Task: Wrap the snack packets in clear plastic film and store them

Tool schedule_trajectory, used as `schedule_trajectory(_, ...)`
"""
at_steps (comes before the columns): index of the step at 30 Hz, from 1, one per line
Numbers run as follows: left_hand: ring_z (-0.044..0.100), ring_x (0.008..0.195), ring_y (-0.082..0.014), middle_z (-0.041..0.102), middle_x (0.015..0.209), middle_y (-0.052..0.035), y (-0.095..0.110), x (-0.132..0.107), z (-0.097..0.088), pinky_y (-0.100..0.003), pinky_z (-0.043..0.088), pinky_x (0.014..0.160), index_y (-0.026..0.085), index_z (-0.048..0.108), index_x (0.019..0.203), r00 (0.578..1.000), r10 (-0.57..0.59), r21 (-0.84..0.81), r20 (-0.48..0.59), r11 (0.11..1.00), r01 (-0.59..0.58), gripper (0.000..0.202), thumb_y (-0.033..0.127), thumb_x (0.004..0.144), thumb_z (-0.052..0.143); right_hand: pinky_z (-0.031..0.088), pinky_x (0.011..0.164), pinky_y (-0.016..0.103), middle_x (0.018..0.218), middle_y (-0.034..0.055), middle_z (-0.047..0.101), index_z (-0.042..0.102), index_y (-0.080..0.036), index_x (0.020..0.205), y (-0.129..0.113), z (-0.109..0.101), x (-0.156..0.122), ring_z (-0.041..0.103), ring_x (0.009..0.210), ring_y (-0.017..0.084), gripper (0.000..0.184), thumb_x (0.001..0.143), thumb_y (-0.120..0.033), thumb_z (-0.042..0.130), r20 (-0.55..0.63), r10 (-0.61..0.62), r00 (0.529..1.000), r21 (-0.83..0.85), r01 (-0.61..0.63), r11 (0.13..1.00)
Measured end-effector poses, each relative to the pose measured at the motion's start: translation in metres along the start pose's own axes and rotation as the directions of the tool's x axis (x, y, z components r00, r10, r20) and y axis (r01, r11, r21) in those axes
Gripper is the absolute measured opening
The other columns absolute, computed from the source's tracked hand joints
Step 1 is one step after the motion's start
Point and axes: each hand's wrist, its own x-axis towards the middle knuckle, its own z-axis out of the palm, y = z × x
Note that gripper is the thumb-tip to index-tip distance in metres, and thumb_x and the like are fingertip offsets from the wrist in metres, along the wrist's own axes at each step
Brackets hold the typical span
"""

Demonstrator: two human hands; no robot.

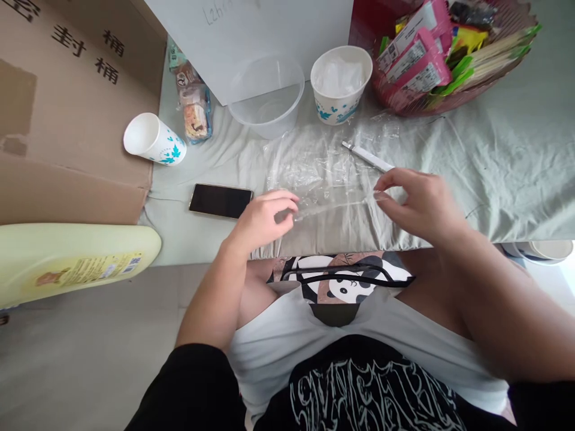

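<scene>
A thin, clear piece of plastic film point(332, 206) stretches between my two hands, low over the front of the cloth-covered table. My right hand point(420, 200) pinches its right end between thumb and forefinger. At the other end, the curled thumb and forefinger of my left hand point(267, 220) hold the film's edge; the exact contact is hard to see. More crumpled clear plastic wrap point(299, 173) lies flat just beyond. A white utility knife point(367, 157) rests on that wrap, close to my right fingertips. Beside my left hand is a black phone point(220, 200).
Behind stand a clear plastic bowl point(269, 114), a paper cup point(340, 108) with plastic inside, and a snack basket point(417, 108). At left are a tipped paper cup point(157, 140), wrapped snacks point(195, 117), a cardboard box point(76, 131) and a yellow bottle point(81, 260).
</scene>
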Motion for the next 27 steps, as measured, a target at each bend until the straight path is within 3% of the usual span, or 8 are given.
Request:
schedule_trajectory(3, 0.076, 0.089, -0.0181, 0.081, 0.094, -0.0031, -0.012, 0.001, -0.005, -0.031, 0.060, 0.085, 0.020, 0.073, 0.079, 0.975, -0.108, -0.110, -0.196, 0.990, 0.088, 0.016, 0.013, 0.082, 0.058, 0.043, 0.062, 0.033, 0.088, 0.0040, 0.076, 0.067, -0.023, 0.083, 0.004, -0.007, 0.004, 0.049, 0.053, 0.013, 0.009, 0.079, -0.027, 0.060, -0.103, 0.102, 0.989, 0.067, -0.096, 0.993)
schedule_trajectory(7, 0.074, 0.081, -0.0155, 0.078, 0.082, -0.0018, -0.027, 0.004, -0.008, -0.027, 0.059, 0.077, 0.020, 0.072, 0.080, 0.868, -0.320, -0.354, -0.379, 0.917, 0.183, 0.013, 0.017, 0.081, 0.060, 0.045, 0.066, 0.036, 0.089, 0.0037, 0.076, 0.068, -0.024, 0.082, 0.006, -0.007, 0.006, 0.044, 0.049, 0.011, 0.010, 0.075, -0.028, 0.063, -0.109, 0.166, 0.980, 0.103, -0.155, 0.982)
schedule_trajectory(13, 0.071, 0.070, -0.0129, 0.070, 0.071, 0.0010, -0.033, 0.013, -0.011, -0.022, 0.056, 0.065, 0.020, 0.065, 0.083, 0.770, -0.531, -0.666, -0.355, 0.721, 0.190, 0.010, 0.022, 0.074, 0.070, 0.053, 0.086, 0.042, 0.093, 0.0048, 0.077, 0.063, -0.026, 0.081, 0.016, 0.006, 0.010, 0.070, 0.089, 0.024, 0.009, 0.082, -0.035, 0.063, -0.130, 0.184, 0.974, 0.373, -0.124, 0.919)
schedule_trajectory(17, 0.071, 0.070, -0.0122, 0.069, 0.073, 0.0026, -0.035, 0.017, -0.012, -0.022, 0.057, 0.065, 0.022, 0.059, 0.090, 0.732, -0.604, -0.752, -0.314, 0.629, 0.196, 0.024, 0.028, 0.074, 0.076, 0.058, 0.090, 0.044, 0.083, 0.0006, 0.074, 0.055, -0.027, 0.081, 0.019, 0.018, 0.015, 0.074, 0.088, 0.022, 0.012, 0.085, -0.034, 0.064, -0.173, 0.213, 0.962, 0.631, -0.058, 0.774)
schedule_trajectory(19, 0.073, 0.074, -0.0129, 0.070, 0.081, 0.0014, -0.037, 0.017, -0.012, -0.024, 0.059, 0.067, 0.024, 0.058, 0.097, 0.742, -0.600, -0.769, -0.299, 0.612, 0.185, 0.032, 0.037, 0.077, 0.078, 0.060, 0.086, 0.044, 0.076, -0.0013, 0.071, 0.052, -0.027, 0.080, 0.018, 0.023, 0.018, 0.073, 0.079, 0.020, 0.015, 0.085, -0.033, 0.065, -0.180, 0.248, 0.952, 0.696, -0.055, 0.716)
schedule_trajectory(21, 0.075, 0.081, -0.0154, 0.073, 0.090, -0.0010, -0.037, 0.015, -0.012, -0.026, 0.061, 0.072, 0.025, 0.057, 0.108, 0.785, -0.569, -0.781, -0.247, 0.597, 0.187, 0.043, 0.045, 0.077, 0.080, 0.063, 0.081, 0.044, 0.071, -0.0028, 0.069, 0.050, -0.027, 0.080, 0.016, 0.025, 0.020, 0.072, 0.071, 0.019, 0.019, 0.085, -0.034, 0.067, -0.183, 0.285, 0.941, 0.731, -0.064, 0.680)
schedule_trajectory(24, 0.078, 0.091, -0.0204, 0.076, 0.095, -0.0041, -0.035, 0.013, -0.010, -0.030, 0.062, 0.078, 0.025, 0.057, 0.120, 0.856, -0.504, -0.764, -0.116, 0.596, 0.247, 0.062, 0.039, 0.068, 0.087, 0.064, 0.076, 0.042, 0.067, -0.0047, 0.067, 0.048, -0.028, 0.082, 0.016, 0.027, 0.023, 0.070, 0.064, 0.017, 0.024, 0.087, -0.038, 0.068, -0.204, 0.336, 0.919, 0.751, -0.073, 0.656)
schedule_trajectory(27, 0.077, 0.085, -0.0201, 0.074, 0.081, -0.0022, -0.033, 0.014, -0.008, -0.028, 0.061, 0.075, 0.021, 0.062, 0.116, 0.846, -0.526, -0.728, -0.088, 0.614, 0.306, 0.054, 0.033, 0.068, 0.086, 0.063, 0.068, 0.036, 0.065, -0.0055, 0.066, 0.048, -0.028, 0.086, 0.019, 0.028, 0.025, 0.069, 0.060, 0.016, 0.024, 0.089, -0.040, 0.068, -0.214, 0.381, 0.900, 0.759, -0.093, 0.645)
